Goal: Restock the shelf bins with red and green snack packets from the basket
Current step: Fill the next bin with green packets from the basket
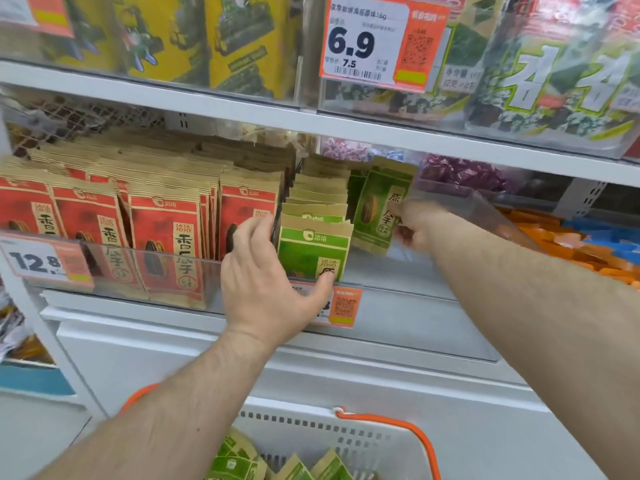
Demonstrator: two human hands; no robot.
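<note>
On the middle shelf, a clear bin (114,268) holds upright rows of red snack packets (166,233). To their right stands a short row of green snack packets (313,247). My left hand (266,282) grips the front of that green row, fingers behind it and thumb on its face. My right hand (414,226) pinches a single green packet (377,209), tilted, at the right end of the bin. Below, a white basket (346,441) with orange handles holds several more green packets (239,459).
A shelf above carries yellow and green seaweed packs behind a 6.9 price tag (377,39). Orange and blue packets (571,244) fill the neighbouring bin on the right behind a clear divider (485,209). A white cabinet face (346,368) stands below the shelf.
</note>
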